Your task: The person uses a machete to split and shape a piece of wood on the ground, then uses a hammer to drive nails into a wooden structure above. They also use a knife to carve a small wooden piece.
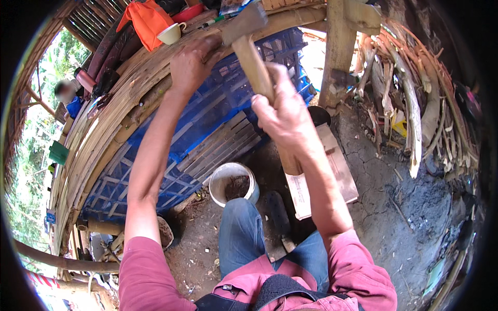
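My right hand (282, 111) grips the wooden handle of a hammer-like tool (248, 39), its grey metal head raised over the edge of a bamboo-slat platform (111, 116). My left hand (192, 62) presses down on the platform's curved bamboo edge just left of the tool head; whether it pinches something small there is hidden. Both forearms reach up from pink sleeves.
A blue plastic crate (207, 111) lies under the platform. A white bucket (233, 182) with dirt stands on the earth floor by my knee, a cardboard piece (332, 176) beside it. Split firewood (410, 98) leans at right. An orange bag (148, 20) and a cup (170, 33) rest on the platform.
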